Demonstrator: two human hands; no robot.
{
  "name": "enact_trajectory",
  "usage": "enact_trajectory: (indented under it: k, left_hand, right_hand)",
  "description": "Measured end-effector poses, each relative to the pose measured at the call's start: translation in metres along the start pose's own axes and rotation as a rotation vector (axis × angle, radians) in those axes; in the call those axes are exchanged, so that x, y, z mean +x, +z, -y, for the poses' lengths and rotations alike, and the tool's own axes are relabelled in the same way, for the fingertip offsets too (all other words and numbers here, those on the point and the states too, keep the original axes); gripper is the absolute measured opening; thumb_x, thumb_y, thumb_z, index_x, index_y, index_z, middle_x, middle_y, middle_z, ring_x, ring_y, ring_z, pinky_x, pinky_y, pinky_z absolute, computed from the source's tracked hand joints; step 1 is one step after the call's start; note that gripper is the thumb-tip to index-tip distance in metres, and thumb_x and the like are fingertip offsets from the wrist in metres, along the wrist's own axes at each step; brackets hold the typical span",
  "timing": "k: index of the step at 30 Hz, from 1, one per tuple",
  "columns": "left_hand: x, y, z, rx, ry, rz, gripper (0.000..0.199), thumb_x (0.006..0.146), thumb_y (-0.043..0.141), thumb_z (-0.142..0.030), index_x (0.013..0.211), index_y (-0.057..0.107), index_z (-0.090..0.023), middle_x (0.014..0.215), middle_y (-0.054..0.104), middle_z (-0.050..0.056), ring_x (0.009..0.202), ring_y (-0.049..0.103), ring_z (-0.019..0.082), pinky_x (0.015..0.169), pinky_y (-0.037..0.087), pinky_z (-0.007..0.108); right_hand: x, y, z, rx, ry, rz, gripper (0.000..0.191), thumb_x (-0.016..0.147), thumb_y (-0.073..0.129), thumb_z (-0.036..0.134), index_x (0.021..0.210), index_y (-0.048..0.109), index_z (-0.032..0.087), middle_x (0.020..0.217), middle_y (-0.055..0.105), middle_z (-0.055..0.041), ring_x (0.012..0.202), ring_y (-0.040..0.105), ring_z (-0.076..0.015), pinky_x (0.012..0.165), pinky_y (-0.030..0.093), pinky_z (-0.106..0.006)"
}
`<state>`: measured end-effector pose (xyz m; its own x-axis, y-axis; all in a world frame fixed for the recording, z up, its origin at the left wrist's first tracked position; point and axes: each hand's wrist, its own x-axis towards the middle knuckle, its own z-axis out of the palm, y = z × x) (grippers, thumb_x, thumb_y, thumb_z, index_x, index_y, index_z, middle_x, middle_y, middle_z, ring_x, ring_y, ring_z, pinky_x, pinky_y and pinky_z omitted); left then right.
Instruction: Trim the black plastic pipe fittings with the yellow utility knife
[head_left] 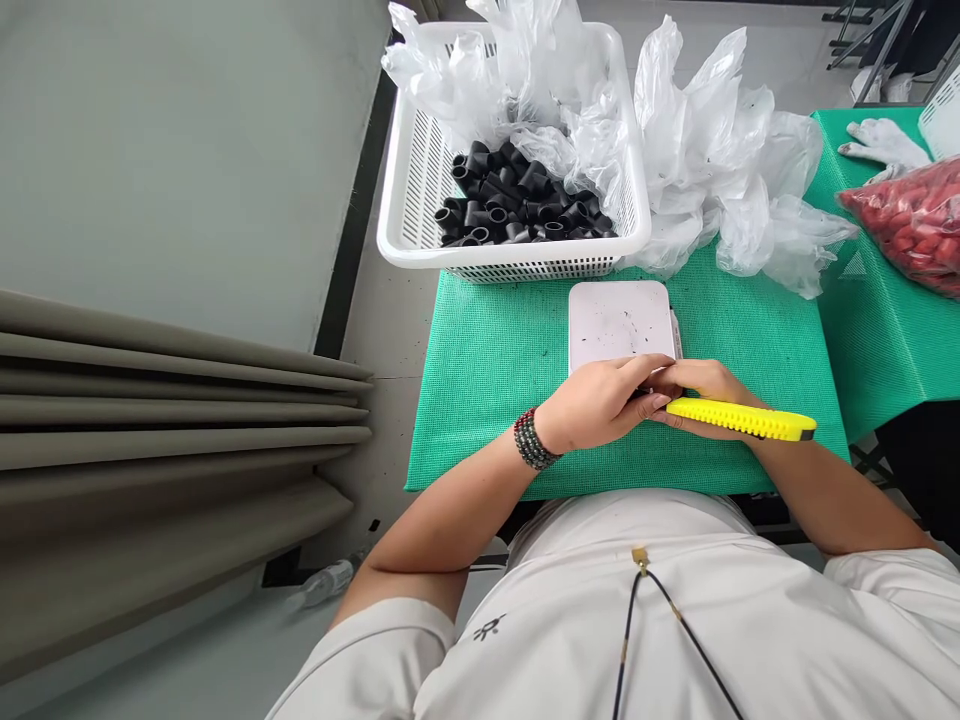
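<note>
My left hand [600, 405], with a beaded bracelet [531, 440] at its wrist, is closed, thumb and fingers pressed together. Its fingertips meet those of my right hand [701, 385] over the near edge of a flat white box [621, 322]. My right hand is also closed. A yellow tool handle [739, 418] with a bumpy edge and black end runs from between the fingertips across my right palm and wrist. Something dark shows between the fingers, mostly hidden. Small black scraps lie on the box top.
Beyond the box, a white basket [514, 262] holds many black pipe fittings [517, 200] and clear plastic bags [540, 60]. More bags [720, 160] lie to its right. A second green-covered table [892, 350] carries a white glove [885, 143] and a bag of red pieces [911, 220]. Curtain [180, 430] at left.
</note>
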<state>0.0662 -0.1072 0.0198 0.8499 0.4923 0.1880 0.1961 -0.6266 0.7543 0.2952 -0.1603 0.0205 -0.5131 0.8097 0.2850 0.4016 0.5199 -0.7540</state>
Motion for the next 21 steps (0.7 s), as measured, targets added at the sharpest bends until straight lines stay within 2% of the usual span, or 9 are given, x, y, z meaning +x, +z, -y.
enact_trajectory:
  k: [15, 21]
  left_hand:
    - [-0.0002, -0.0031, -0.0024, -0.079, -0.027, 0.003, 0.043, 0.112, 0.051, -0.043, 0.144, 0.056, -0.015, 0.110, 0.080, 0.011, 0.097, 0.078, 0.022, 0.082, 0.057, 0.031]
    - [-0.0007, -0.0030, -0.0018, -0.152, -0.048, -0.004, 0.043, 0.110, 0.055, -0.040, 0.146, 0.055, -0.017, 0.118, 0.081, 0.011, 0.099, 0.078, 0.021, 0.084, 0.057, 0.030]
  right_hand:
    - [-0.0017, 0.0000, 0.0006, 0.082, 0.117, 0.008, 0.025, 0.099, 0.077, 0.044, 0.104, 0.077, 0.020, 0.085, 0.078, -0.0033, 0.069, 0.068, -0.0158, 0.064, 0.055, -0.027]
    - [-0.0026, 0.0019, 0.0004, 0.143, 0.154, -0.038, 0.032, 0.095, 0.081, 0.047, 0.110, 0.080, 0.019, 0.086, 0.080, -0.0038, 0.067, 0.069, -0.0155, 0.063, 0.056, -0.027]
